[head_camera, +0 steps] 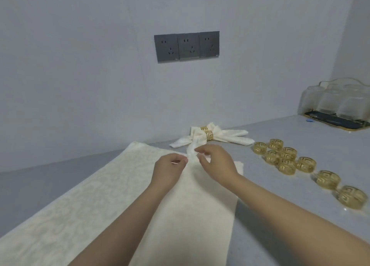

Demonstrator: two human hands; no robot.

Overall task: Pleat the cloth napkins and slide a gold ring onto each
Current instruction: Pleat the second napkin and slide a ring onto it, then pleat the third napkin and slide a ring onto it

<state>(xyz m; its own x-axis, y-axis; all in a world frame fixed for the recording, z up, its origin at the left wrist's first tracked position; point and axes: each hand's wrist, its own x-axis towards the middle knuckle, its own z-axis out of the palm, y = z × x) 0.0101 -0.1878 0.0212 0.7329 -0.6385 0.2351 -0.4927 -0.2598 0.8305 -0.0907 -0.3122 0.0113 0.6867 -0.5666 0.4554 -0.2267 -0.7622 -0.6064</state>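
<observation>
Pinching the far edge of the limp, light cream napkin (pixel 180 205), the left hand (pixel 169 171) and right hand (pixel 217 163) gather soft folds, best held by fingertips at that edge.

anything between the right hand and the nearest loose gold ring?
Head view: bare grey countertop only lies between the right hand and the nearest loose gold ring.
</observation>
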